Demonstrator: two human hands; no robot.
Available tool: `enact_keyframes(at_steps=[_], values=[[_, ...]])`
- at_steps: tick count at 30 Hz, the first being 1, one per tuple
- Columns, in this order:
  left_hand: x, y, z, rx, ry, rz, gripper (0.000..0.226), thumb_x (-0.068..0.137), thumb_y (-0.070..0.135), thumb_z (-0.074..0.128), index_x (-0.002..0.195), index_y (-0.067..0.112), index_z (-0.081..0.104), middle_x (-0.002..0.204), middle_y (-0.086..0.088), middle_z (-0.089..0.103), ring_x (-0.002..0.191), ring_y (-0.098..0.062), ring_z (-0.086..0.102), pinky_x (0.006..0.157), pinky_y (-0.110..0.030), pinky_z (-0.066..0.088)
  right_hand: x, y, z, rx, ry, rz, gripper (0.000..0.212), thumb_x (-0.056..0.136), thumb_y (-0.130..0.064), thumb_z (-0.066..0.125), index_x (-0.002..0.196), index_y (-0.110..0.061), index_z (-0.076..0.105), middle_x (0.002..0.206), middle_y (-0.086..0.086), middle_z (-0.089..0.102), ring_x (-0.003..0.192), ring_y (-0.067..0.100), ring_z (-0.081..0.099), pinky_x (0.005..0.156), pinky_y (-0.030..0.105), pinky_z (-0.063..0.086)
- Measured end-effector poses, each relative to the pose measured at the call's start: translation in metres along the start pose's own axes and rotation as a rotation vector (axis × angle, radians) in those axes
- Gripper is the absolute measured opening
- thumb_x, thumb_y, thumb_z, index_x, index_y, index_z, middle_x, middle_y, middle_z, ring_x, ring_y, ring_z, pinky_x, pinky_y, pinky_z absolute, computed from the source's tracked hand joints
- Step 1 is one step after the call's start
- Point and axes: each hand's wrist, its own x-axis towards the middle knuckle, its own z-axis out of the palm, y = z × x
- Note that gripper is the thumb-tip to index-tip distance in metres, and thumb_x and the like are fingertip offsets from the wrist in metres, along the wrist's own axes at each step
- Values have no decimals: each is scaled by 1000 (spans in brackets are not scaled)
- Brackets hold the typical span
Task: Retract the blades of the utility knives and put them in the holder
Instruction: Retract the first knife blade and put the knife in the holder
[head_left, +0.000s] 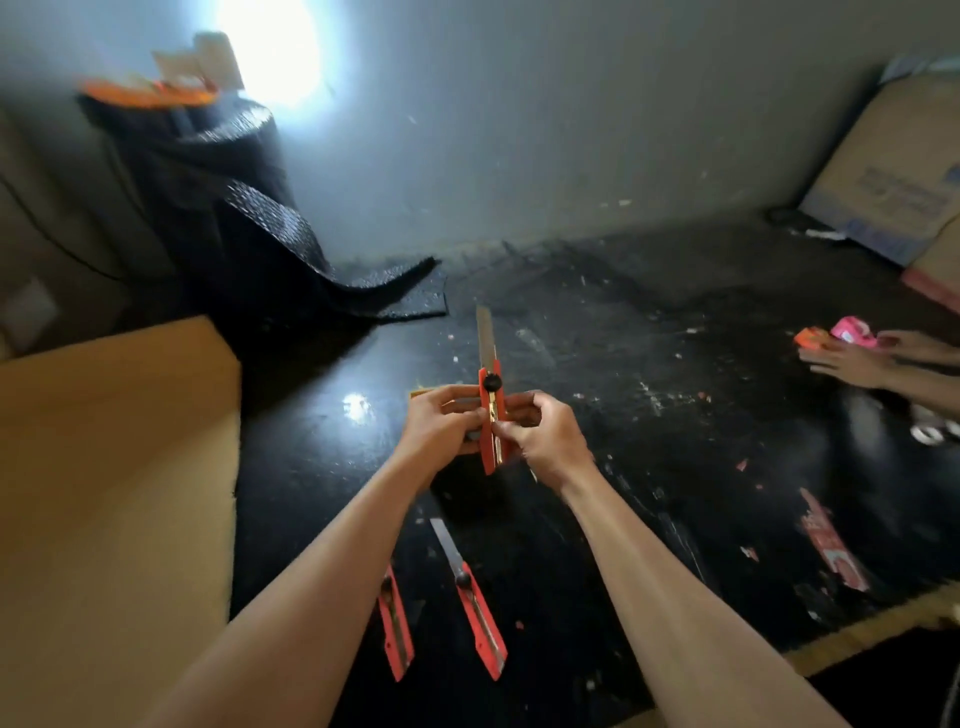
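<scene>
I hold a red utility knife (490, 415) upright over the black floor, its long blade (486, 332) fully extended and pointing away from me. My left hand (441, 423) grips the handle from the left. My right hand (545, 439) pinches the handle's middle, below the black locking knob. Two more red utility knives lie on the floor near me: one (478, 613) with its blade out, one (396, 626) partly hidden by my left forearm. A dark box-like thing sits under my hands, mostly hidden; I cannot tell whether it is the holder.
A large yellow-brown board (109, 499) lies at the left. Black textured mat rolls (249, 218) stand at the back left. Another person's hands (857, 358) hold pink and orange items at the right. A cardboard box (893, 182) leans at the back right. Paper scraps litter the floor.
</scene>
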Motion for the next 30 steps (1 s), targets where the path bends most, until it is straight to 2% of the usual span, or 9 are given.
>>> enact_keyframes(at_steps=[3, 5, 9, 12, 14, 18, 23, 26, 30], values=[[-7, 46, -21, -36, 41, 83, 28, 92, -11, 66, 118, -2, 70, 100, -17, 79, 73, -25, 79, 63, -38, 67, 13, -45, 7, 67, -84, -109, 23, 91, 1, 71, 113, 2, 64, 104, 18, 76, 95, 30, 76, 80, 41, 64], [-13, 75, -32, -26, 82, 153, 29, 91, -13, 65, 117, -2, 72, 93, -14, 80, 67, -21, 79, 59, -36, 65, 22, -74, 10, 99, -129, -171, 21, 91, 5, 68, 111, 4, 64, 101, 21, 76, 91, 32, 77, 75, 40, 66], [-22, 128, -46, -25, 159, 275, 29, 90, -14, 64, 116, -3, 72, 101, -20, 79, 74, -25, 80, 66, -39, 67, 38, -128, 12, 133, -166, -256, 15, 90, 1, 68, 105, -2, 66, 96, 21, 76, 84, 33, 78, 74, 39, 65], [-30, 161, -51, -44, 193, 336, 28, 90, -13, 66, 116, -3, 72, 100, -19, 80, 72, -26, 80, 60, -37, 65, 48, -162, 14, 92, -164, -351, 25, 92, -5, 71, 116, -6, 64, 100, 19, 76, 83, 29, 78, 78, 44, 65], [-35, 180, -53, -39, 216, 360, 28, 91, -12, 66, 117, -3, 72, 96, -17, 79, 67, -20, 79, 57, -31, 63, 52, -183, 15, 12, -116, -452, 32, 93, -12, 71, 123, -17, 62, 102, 12, 75, 86, 23, 76, 78, 41, 65], [-39, 204, -58, -4, 225, 410, 28, 93, -9, 65, 117, 1, 74, 95, -14, 81, 72, -22, 80, 62, -32, 64, 52, -216, 14, -71, -62, -626, 33, 98, -23, 66, 127, -35, 60, 102, -6, 70, 86, 5, 69, 72, 17, 55], [-45, 216, -55, 23, 194, 446, 26, 93, -8, 65, 113, 6, 75, 80, -1, 82, 69, -14, 81, 56, -26, 62, 54, -235, 7, -136, -40, -738, 24, 96, -21, 65, 117, -31, 69, 102, -10, 71, 92, 4, 67, 85, 27, 57], [-44, 219, -56, 12, 200, 436, 23, 93, -6, 66, 110, 6, 76, 77, 1, 83, 69, -12, 80, 53, -24, 61, 56, -238, 3, -152, -62, -723, 22, 96, -24, 66, 116, -31, 71, 104, -6, 73, 94, 9, 69, 86, 34, 60], [-38, 221, -59, -8, 205, 404, 25, 91, -6, 69, 112, 5, 78, 92, -10, 83, 82, -22, 82, 59, -29, 64, 58, -239, -1, -198, -83, -704, 22, 97, -25, 66, 118, -28, 71, 109, -4, 73, 92, 10, 69, 78, 25, 60]])
